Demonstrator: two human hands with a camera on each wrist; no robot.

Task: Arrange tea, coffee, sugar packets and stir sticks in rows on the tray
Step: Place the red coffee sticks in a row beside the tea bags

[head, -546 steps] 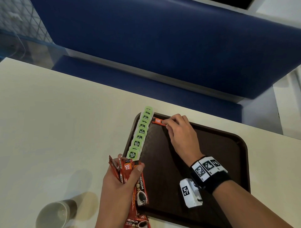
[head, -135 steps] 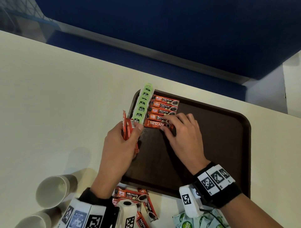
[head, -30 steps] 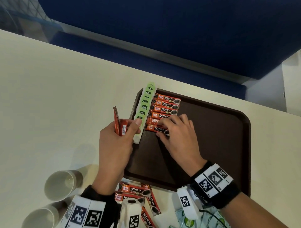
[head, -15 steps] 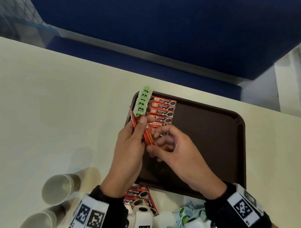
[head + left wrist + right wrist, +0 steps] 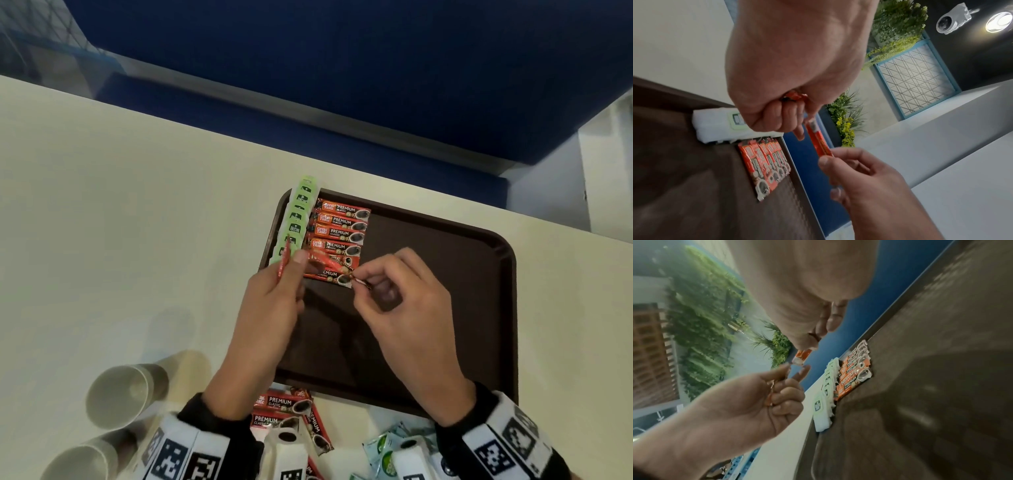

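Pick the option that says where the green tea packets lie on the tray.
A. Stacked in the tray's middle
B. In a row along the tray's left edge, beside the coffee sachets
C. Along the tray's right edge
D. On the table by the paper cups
B: the green tea packets run along the left rim of the tray, next to the row of coffee sachets.

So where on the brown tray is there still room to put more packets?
The dark brown plastic tray is bare right of the row of orange coffee sachets, out to its right rim, and below that row, under both hands. It is crowded at the tray's left edge, where the green tea bags sit against the sachets, and below its near rim, where loose orange sachets lie.
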